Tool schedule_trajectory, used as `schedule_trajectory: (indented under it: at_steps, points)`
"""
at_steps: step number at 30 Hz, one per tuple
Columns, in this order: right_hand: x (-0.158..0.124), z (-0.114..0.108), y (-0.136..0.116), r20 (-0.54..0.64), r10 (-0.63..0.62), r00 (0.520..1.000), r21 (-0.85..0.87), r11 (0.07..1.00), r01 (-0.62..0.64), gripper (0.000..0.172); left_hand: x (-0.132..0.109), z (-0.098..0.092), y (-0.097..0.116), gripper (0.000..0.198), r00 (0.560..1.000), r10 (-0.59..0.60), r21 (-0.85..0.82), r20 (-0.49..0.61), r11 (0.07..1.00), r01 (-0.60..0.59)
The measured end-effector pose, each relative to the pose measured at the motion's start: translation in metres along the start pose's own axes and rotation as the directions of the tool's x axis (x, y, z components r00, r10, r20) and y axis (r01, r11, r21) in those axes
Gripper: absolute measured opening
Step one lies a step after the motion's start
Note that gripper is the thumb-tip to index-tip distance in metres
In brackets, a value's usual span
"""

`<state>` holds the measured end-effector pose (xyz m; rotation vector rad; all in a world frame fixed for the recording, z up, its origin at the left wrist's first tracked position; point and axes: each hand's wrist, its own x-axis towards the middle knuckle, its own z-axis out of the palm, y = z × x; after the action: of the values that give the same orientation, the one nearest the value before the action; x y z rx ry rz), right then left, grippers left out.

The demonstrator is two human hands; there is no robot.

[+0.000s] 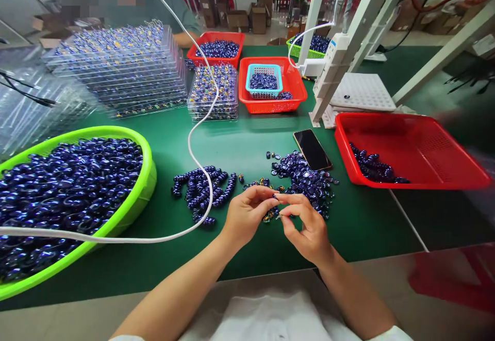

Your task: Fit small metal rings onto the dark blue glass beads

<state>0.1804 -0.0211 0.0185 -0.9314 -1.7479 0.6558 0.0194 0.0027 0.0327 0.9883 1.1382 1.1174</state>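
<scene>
My left hand (247,212) and my right hand (305,227) meet over the green table (247,140), fingertips pinched together on a small dark blue part (275,208). Just beyond them lies a loose heap of flat blue parts (305,178). To the left of my hands lie rows of stacked blue pieces (201,189). A black phone (311,149) rests at the heap's far edge.
A green basket (143,186) full of blue parts sits at left, with a white cable (193,150) crossing it. A red tray (410,148) holds some parts at right. Clear blister trays (124,68), red baskets (273,86) and a white frame (340,57) stand behind. Another person sits across.
</scene>
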Motion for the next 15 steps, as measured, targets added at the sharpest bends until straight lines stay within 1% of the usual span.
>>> schedule_trajectory:
  at_steps: [3, 5, 8, 11, 13, 15]
  points:
    - [-0.002, 0.0, 0.001, -0.002, 0.021, 1.0, 0.005, 1.0, -0.021, 0.024, 0.003, 0.003, -0.002, 0.017, 1.0, 0.028, -0.002, 0.0, 1.0, -0.028]
    - [-0.004, -0.001, 0.003, 0.013, 0.07, 0.997, 0.037, 0.997, -0.07, 0.022, 0.004, 0.001, -0.004, 0.02, 0.999, 0.018, -0.012, 0.039, 1.0, -0.017]
    - [-0.007, -0.003, 0.004, 0.047, 0.197, 0.979, 0.162, 0.966, -0.202, 0.015, 0.005, -0.004, -0.006, 0.022, 0.996, 0.031, 0.031, 0.088, 0.999, -0.034]
    - [-0.007, -0.006, 0.006, 0.037, 0.355, 0.934, 0.272, 0.896, -0.351, 0.009, 0.003, -0.009, -0.01, 0.021, 0.992, 0.048, 0.104, 0.114, 0.993, -0.06]
    - [-0.005, -0.007, 0.007, 0.002, 0.407, 0.914, 0.267, 0.88, -0.392, 0.009, 0.001, -0.012, -0.013, 0.02, 0.989, 0.067, 0.133, 0.134, 0.987, -0.085]
    - [-0.003, -0.007, 0.007, -0.008, 0.412, 0.911, 0.225, 0.889, -0.399, 0.009, 0.0, -0.013, -0.018, 0.021, 0.98, 0.115, 0.157, 0.16, 0.978, -0.141]
